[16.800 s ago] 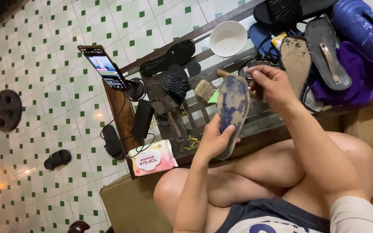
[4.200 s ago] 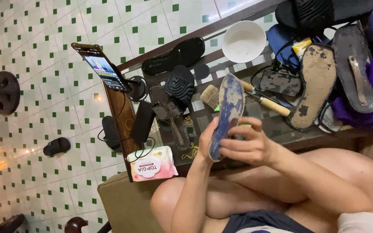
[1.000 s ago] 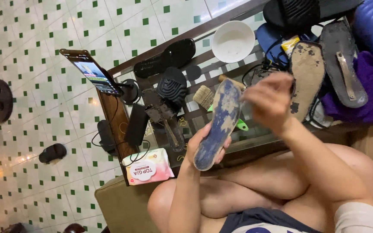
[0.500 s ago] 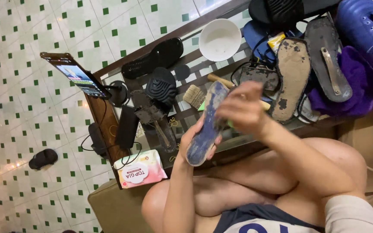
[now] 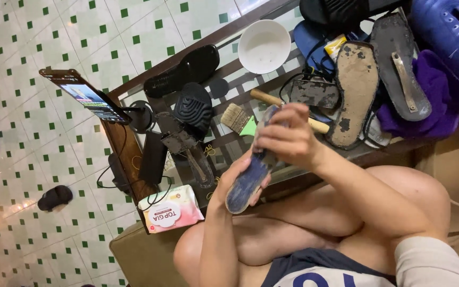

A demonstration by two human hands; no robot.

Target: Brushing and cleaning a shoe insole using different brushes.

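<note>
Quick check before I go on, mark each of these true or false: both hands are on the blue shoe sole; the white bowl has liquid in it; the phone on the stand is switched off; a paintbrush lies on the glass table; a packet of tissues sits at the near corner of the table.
1. Both hands are on the blue shoe sole. True: the left hand grips its lower end and the right hand covers its upper end.
2. The white bowl has liquid in it. False: it looks empty.
3. The phone on the stand is switched off. False: its screen is lit.
4. A paintbrush lies on the glass table. True.
5. A packet of tissues sits at the near corner of the table. True.
</note>
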